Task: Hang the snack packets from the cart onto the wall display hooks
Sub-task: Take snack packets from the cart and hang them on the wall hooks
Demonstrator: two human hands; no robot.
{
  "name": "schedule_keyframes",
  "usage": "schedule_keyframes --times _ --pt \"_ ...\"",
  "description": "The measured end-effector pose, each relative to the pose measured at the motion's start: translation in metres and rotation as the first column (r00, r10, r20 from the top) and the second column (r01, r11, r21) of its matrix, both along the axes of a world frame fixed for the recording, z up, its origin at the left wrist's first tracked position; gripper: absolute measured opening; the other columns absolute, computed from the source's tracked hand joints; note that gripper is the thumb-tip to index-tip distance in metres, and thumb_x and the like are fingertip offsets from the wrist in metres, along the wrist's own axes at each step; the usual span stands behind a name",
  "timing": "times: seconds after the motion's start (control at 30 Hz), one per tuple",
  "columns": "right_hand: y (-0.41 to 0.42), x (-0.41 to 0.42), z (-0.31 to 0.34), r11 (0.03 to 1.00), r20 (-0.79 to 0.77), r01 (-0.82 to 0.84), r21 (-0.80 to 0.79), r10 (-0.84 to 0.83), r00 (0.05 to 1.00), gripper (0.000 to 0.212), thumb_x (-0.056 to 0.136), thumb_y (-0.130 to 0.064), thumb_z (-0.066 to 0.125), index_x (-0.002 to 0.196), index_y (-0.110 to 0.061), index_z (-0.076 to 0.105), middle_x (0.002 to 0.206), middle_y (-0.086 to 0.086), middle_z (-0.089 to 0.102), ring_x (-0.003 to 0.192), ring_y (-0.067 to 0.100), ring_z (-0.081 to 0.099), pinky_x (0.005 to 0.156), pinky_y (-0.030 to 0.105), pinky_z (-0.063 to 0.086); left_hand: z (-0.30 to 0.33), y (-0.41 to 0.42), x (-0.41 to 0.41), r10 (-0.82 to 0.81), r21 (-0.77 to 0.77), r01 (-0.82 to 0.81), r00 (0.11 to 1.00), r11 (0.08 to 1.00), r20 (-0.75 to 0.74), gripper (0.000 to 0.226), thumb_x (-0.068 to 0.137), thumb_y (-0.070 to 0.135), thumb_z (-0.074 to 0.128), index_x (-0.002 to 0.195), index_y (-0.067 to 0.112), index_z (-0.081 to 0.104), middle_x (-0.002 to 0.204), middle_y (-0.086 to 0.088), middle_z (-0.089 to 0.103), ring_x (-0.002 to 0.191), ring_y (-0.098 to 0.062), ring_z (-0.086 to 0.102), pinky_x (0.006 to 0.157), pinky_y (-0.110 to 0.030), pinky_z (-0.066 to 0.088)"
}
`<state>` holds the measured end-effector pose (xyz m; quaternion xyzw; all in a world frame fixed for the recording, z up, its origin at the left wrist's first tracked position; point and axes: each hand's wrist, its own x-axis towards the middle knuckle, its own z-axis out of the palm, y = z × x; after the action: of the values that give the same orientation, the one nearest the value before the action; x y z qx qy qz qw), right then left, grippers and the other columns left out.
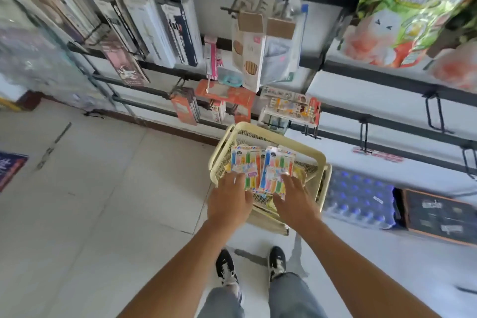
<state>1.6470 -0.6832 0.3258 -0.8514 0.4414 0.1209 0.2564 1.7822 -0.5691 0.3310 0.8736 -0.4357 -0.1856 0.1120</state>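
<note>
The left hand [228,199] held one packet [245,166] by its lower edge, fingers curled onto it. The right hand [293,197] gripped a second packet [277,170] the same way, fingers spread over its lower corner. Both packets were striped in bright colours and stood side by side, nearly touching, just above the cart [271,134] — a pale yellow mesh basket with a thick rim. More packets lay inside it, under the hands, too blurred to count.

Beyond the cart the wall [361,90] carried dark rails with hooks [436,113]. Some hooks to the right hung bare; those straight ahead and to the left were loaded with boxes [185,106] and card-backed packs [249,41]. A large green bag [413,8] hung at the upper right.

On the floor [103,188] beside the cart stood a case of bottles [361,196] — blue caps showing through the wrap. The person's dark shoes [225,266] showed below the forearms.
</note>
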Motion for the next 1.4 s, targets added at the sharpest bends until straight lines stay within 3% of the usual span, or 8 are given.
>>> schedule_keyframes --times 0.1,0.23,0.53,0.73,0.83,0.97,1.13,1.4 --pt "0.001 -0.002 -0.025 0.989 -0.032 0.114 0.092 -0.112 0.993 0.062 0.099 -0.039 0.048 0.153 -0.021 0.024 0.154 0.011 0.033 0.126 0.035 0.054 0.095 0.047 0.049 -0.023 0.005 -0.004 -0.025 0.04 0.028 0.996 0.999 -0.089 0.045 0.1 0.036 0.045 0.141 0.02 0.042 0.143 -0.001 0.046 0.126 -0.021 0.046 0.096 -0.038 0.049" --pt "-0.006 -0.002 -0.063 0.966 -0.105 0.182 0.182 -0.165 0.981 0.067 0.096 -0.047 0.047 0.152 -0.018 0.024 0.154 0.011 0.032 0.131 0.039 0.046 0.097 0.053 0.048 -0.053 0.001 -0.003 -0.025 0.071 0.035 0.99 0.997 -0.14 0.047 0.099 0.034 0.045 0.144 0.019 0.039 0.143 -0.002 0.047 0.129 -0.021 0.045 0.097 -0.039 0.05" --pt "-0.04 0.022 -0.155 0.946 -0.17 0.264 0.188 -0.233 0.957 0.076 0.093 -0.049 0.056 0.153 -0.022 0.017 0.154 0.01 0.031 0.127 0.039 0.051 0.091 0.05 0.049 -0.116 -0.046 0.011 -0.038 0.051 0.048 0.981 0.998 -0.189 0.038 0.097 0.029 0.052 0.132 0.014 0.05 0.129 -0.003 0.056 0.116 -0.021 0.053 0.088 -0.037 0.052" --pt "-0.068 0.054 -0.215 0.898 -0.211 0.418 0.138 -0.386 0.898 0.109 0.08 -0.077 0.054 0.156 -0.033 -0.012 0.164 0.009 -0.017 0.151 0.04 -0.001 0.113 0.06 0.029 -0.165 -0.059 0.019 -0.052 0.065 0.064 0.984 0.996 -0.168 0.036 0.097 0.031 0.051 0.13 0.017 0.05 0.126 0.0 0.056 0.114 -0.019 0.052 0.082 -0.034 0.051" --pt "-0.082 0.064 -0.239 0.873 -0.2 0.465 0.147 -0.434 0.878 0.115 0.076 -0.082 0.052 0.154 -0.036 -0.018 0.163 0.011 -0.024 0.15 0.042 -0.01 0.115 0.064 0.02 -0.182 -0.071 0.025 -0.055 0.061 0.066 0.986 0.996 -0.159 0.037 0.097 0.033 0.053 0.13 0.017 0.05 0.128 -0.001 0.056 0.115 -0.02 0.053 0.083 -0.037 0.055" --pt "-0.084 0.074 -0.262 0.883 -0.193 0.445 0.149 -0.416 0.889 0.112 0.077 -0.079 0.057 0.153 -0.04 -0.015 0.163 0.013 -0.022 0.149 0.046 -0.006 0.116 0.063 0.018 -0.198 -0.089 0.028 -0.036 0.041 0.044 0.984 0.998 -0.174 0.038 0.096 0.027 0.053 0.132 0.017 0.05 0.131 -0.003 0.055 0.117 -0.023 0.052 0.084 -0.041 0.054" --pt "-0.077 0.074 -0.272 0.873 -0.188 0.474 0.114 -0.45 0.873 0.109 0.073 -0.073 0.063 0.152 -0.04 -0.004 0.163 0.014 -0.01 0.146 0.048 0.007 0.111 0.065 0.029 -0.205 -0.092 0.018 -0.027 0.057 0.04 0.975 0.998 -0.219 0.037 0.096 0.026 0.052 0.132 0.016 0.052 0.132 -0.003 0.054 0.119 -0.026 0.051 0.085 -0.042 0.051" --pt "-0.082 0.068 -0.274 0.872 -0.176 0.48 0.1 -0.459 0.871 0.112 0.071 -0.071 0.067 0.151 -0.041 -0.005 0.163 0.012 -0.007 0.146 0.047 0.01 0.109 0.066 0.03 -0.211 -0.092 0.018 -0.021 0.096 0.045 0.971 0.994 -0.237 0.037 0.096 0.03 0.051 0.132 0.017 0.05 0.13 -0.002 0.053 0.119 -0.024 0.049 0.087 -0.042 0.052"
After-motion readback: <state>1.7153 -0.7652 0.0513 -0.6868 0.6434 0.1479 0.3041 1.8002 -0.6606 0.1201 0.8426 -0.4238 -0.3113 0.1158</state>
